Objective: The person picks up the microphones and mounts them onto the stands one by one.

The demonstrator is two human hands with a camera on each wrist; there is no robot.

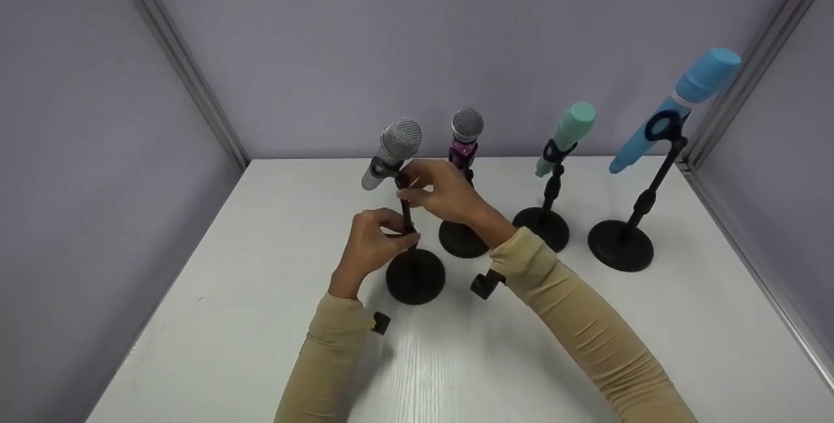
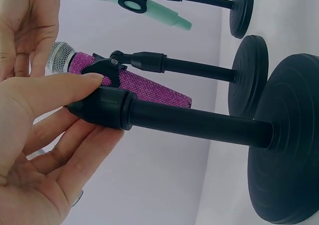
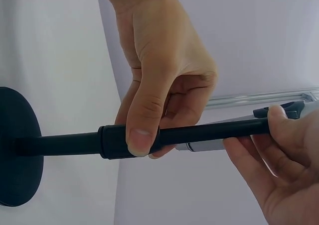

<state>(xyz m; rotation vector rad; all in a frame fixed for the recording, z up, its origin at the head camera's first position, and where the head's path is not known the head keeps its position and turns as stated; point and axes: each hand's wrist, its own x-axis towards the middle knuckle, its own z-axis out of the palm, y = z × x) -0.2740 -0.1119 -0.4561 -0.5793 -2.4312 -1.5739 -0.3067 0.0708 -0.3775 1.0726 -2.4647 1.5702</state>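
Note:
A silver-headed microphone (image 1: pixel 401 139) with a grey body sits tilted in the clip of a black desk stand (image 1: pixel 415 279). Low on this stand's pole, my left hand (image 1: pixel 373 247) pinches the thick collar (image 2: pixel 107 108) between thumb and fingers. Higher up, just below the clip, my right hand (image 1: pixel 446 193) grips the thin upper rod (image 3: pixel 214 133). The stand's round base rests on the white table. In the left wrist view the silver microphone is mostly hidden behind the hands.
Behind and to the right stand a purple glittery microphone (image 2: pixel 149 88), a mint green microphone (image 1: pixel 575 123) and a larger blue microphone (image 1: pixel 707 77), each on a black stand. Grey panels (image 1: pixel 456 38) enclose the white table (image 1: pixel 260 266) at the back and sides.

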